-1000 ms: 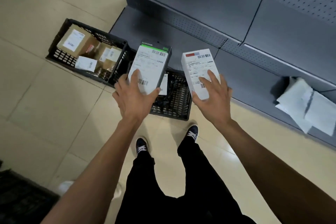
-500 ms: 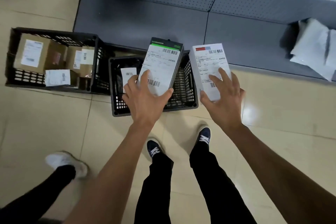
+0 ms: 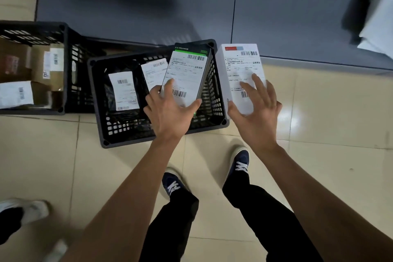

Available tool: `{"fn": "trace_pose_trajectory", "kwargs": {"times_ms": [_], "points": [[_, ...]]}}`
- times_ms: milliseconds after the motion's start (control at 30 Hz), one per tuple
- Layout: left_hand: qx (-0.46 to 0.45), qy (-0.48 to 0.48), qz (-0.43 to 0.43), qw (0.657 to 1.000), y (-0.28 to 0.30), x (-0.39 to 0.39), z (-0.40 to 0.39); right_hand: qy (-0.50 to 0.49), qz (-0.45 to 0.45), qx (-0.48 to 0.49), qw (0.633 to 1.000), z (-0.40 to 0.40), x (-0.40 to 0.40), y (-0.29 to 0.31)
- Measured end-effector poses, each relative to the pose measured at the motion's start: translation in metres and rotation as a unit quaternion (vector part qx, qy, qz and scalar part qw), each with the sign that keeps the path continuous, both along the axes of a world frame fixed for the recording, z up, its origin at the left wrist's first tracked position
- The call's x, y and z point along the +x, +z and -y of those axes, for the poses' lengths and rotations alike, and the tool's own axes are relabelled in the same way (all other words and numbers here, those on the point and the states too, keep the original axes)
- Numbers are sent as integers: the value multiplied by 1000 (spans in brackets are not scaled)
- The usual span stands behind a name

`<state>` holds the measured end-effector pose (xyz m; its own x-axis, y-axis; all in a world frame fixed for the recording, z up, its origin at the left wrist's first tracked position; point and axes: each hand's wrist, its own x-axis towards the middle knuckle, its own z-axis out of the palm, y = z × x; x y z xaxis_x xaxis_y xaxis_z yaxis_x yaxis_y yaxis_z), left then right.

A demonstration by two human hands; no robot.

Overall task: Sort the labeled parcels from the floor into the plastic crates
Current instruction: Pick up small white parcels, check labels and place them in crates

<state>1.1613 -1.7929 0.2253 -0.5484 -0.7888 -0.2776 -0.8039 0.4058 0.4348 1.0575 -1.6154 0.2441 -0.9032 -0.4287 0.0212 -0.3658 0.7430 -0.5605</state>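
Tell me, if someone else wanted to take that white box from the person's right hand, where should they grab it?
Probably by the far end of the white box, coming from the shelf side. The right hand grips the near end, thumb on one long edge and fingers spread across the label, so the far half is bare. It is a slim, flat box; pinching its two long edges there should hold it steady.

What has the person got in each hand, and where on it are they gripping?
The left hand holds a dark box with a green stripe by its near end. The right hand holds a white box, also by its near end.
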Motion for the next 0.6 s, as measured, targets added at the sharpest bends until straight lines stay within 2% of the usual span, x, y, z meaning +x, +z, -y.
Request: {"fn": "trace_pose_trajectory", "kwargs": {"times_ms": [267,600], "points": [[-15,-21,-2,1000,-78,-34,3,-41,5,-18,999,7,-39,-71],[-5,87,-32,996,-151,-60,-30,-19,12,-81,996,27,-55,-135]]}}
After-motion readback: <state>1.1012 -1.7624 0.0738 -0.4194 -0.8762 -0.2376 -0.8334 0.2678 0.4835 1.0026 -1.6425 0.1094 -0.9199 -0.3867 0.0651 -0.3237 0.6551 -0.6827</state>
